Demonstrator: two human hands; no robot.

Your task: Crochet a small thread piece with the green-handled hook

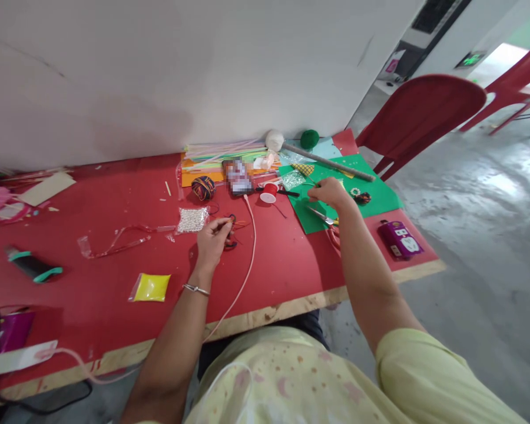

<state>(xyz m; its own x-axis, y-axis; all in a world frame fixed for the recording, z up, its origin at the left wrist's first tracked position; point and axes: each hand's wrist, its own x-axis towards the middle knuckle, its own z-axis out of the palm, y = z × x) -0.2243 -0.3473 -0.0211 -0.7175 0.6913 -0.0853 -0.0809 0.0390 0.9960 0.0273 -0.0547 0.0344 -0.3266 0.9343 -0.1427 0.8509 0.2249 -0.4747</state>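
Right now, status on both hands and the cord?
Left hand pinching dark cord. Right hand over green sheet, hold unclear. Scissors close by right hand, blades on the sheet.

Dark cord point(230, 245) partly hid. by L hand point(212, 238); phone point(238, 176) scrn blurred; purple box point(21, 331) cut off, L edge

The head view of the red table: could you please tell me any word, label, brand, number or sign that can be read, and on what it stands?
No word, brand or number is legible.
Green sign, upper right: pale marks, too blurred to read.
Purple box, right side: white patches, any lettering too small to read.
Phone: screen pixelated, unreadable.
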